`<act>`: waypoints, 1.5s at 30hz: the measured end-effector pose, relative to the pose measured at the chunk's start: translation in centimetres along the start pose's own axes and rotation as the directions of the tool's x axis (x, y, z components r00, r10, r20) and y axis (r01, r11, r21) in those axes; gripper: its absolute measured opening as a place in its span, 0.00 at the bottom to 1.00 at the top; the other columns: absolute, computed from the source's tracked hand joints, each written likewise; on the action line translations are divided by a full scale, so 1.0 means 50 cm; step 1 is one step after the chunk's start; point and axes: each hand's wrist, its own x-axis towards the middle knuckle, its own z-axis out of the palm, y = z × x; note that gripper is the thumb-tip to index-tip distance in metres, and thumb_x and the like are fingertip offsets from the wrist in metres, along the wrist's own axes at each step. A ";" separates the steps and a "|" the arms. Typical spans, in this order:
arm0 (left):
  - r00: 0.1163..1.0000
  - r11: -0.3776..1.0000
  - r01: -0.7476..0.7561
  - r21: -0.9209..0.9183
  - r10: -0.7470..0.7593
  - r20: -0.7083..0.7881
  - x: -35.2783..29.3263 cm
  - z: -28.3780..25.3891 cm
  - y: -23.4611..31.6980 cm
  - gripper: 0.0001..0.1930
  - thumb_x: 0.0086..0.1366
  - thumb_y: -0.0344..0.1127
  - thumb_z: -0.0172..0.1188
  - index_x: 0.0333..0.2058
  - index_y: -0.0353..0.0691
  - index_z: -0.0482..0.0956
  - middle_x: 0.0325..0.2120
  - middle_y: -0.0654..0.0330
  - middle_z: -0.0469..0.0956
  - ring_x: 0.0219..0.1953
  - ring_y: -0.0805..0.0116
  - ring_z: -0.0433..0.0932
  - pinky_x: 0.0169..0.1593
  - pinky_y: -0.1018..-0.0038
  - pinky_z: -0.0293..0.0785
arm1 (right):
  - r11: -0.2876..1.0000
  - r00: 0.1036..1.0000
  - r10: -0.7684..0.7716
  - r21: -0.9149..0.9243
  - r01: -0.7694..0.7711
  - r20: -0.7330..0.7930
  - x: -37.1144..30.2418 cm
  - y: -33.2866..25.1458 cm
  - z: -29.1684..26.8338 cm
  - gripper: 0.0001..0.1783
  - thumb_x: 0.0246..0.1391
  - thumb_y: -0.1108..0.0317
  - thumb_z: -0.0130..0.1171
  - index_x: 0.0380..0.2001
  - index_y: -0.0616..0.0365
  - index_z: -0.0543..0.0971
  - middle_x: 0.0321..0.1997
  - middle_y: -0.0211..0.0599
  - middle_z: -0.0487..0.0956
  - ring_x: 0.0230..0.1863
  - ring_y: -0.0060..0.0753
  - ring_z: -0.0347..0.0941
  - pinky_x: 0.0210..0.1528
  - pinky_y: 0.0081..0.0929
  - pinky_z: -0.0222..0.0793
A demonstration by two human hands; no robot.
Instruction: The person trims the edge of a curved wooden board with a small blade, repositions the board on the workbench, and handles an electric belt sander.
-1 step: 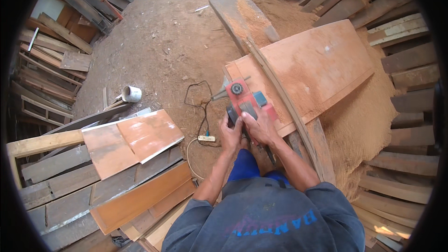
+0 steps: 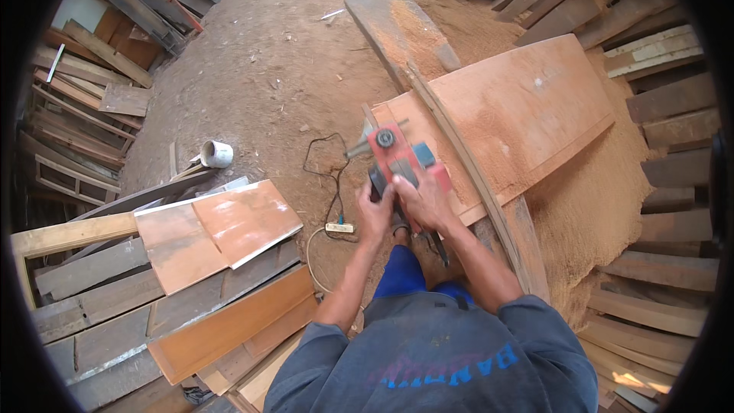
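Note:
A red electric planer (image 2: 399, 154) with a round black front knob and a blue-grey side part is in front of me, at the near left end of a wooden panel (image 2: 527, 92). My left hand (image 2: 374, 214) is closed around the black part on the planer's left side. Across the planer's rear, my right hand (image 2: 425, 203) is wrapped, its thumb close to the left one. The planer's underside and its contact with the panel are hidden. Sawdust covers much of the panel, and a long narrow wooden strip (image 2: 453, 131) lies across it.
Under the panel runs a thick plank (image 2: 394, 19). A black cord (image 2: 336, 176) loops to a white socket block (image 2: 339, 227) on the ground at left. A white bucket (image 2: 217, 154) stands beyond stacked boards (image 2: 222, 321). Sawdust heaps (image 2: 589, 183) and stacked timber (image 2: 677, 168) line the right.
The planer and both hands have shifted slightly, with the planer's front end tipping a little to the left and away from me. The grip stays the same.

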 end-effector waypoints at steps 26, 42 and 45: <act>0.999 0.984 -0.036 0.172 0.037 -0.001 -0.116 0.022 -0.013 0.28 0.64 0.46 0.68 0.56 0.33 0.77 0.37 0.47 0.75 0.39 0.53 0.76 0.46 0.60 0.73 | 0.958 0.942 0.273 0.029 -0.284 0.195 -0.105 0.017 -0.046 0.35 0.59 0.40 0.57 0.43 0.71 0.78 0.38 0.68 0.80 0.43 0.64 0.80 0.44 0.49 0.74; 0.998 0.998 -0.052 0.043 0.050 0.038 0.158 -0.025 0.019 0.23 0.72 0.49 0.56 0.49 0.31 0.80 0.34 0.48 0.81 0.36 0.61 0.80 0.44 0.61 0.75 | 0.999 0.999 0.003 -0.044 -0.001 0.051 0.154 -0.012 0.032 0.27 0.64 0.47 0.53 0.42 0.65 0.79 0.32 0.57 0.80 0.34 0.51 0.78 0.41 0.45 0.71; 0.998 0.995 -0.016 0.102 0.009 0.066 0.006 0.002 -0.001 0.26 0.69 0.51 0.61 0.53 0.33 0.79 0.41 0.45 0.81 0.43 0.55 0.80 0.48 0.61 0.75 | 0.991 0.983 0.136 -0.025 -0.134 0.121 0.006 0.004 -0.023 0.38 0.61 0.42 0.54 0.53 0.73 0.75 0.41 0.68 0.81 0.45 0.64 0.81 0.49 0.49 0.74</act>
